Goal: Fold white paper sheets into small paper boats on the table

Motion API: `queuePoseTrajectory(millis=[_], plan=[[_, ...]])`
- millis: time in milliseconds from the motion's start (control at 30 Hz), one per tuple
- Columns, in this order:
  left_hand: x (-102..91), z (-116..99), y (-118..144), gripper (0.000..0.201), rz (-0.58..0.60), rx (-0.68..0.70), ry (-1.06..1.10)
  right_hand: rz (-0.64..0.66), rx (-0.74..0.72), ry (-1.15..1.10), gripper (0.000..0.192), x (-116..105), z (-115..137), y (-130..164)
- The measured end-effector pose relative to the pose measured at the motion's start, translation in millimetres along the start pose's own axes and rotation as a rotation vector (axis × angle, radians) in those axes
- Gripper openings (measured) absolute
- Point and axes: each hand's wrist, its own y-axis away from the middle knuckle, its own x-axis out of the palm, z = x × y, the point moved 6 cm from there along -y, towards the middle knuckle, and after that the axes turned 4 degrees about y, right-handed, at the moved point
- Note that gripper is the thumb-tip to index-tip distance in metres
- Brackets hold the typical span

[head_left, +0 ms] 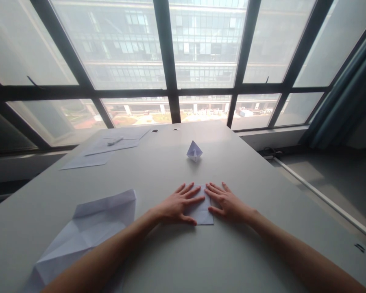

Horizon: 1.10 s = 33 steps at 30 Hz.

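Observation:
A small folded sheet of white paper [203, 216] lies flat on the table in front of me. My left hand [181, 204] rests on its left part, fingers spread, hiding much of that side. On its right edge lies my right hand [227, 202], palm down with the fingers stretched out. Beyond both hands stands a small folded paper boat [194, 152]. A larger creased sheet of paper [102, 219] lies to the left, partly covered by my left forearm.
The white table [158, 175] reaches toward the windows. At its far left lie several flat paper sheets [93, 159] with a white pen-like object [115, 141] on them. Two round holes [154, 131] sit near the far edge. A dark curtain [344, 89] hangs at right.

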Motion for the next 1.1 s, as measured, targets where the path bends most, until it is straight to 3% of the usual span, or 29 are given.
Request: queuePoseTrajectory(millis=[167,367,1100], plan=[[0.4,0.3,0.0,0.091,0.008,0.007,-0.002,-0.006,-0.005,-0.002,0.069,0.3,-0.2,-0.2],[-0.8,-2.4,1.3,0.055,-0.025,-0.011,-0.007,-0.007,0.001,-0.011,0.068,0.3,0.0,-0.4],[-2.5,-2.1,1.3,0.061,-0.053,-0.018,0.005,-0.005,0.009,-0.012,0.068,-0.1,-0.5,-0.3]])
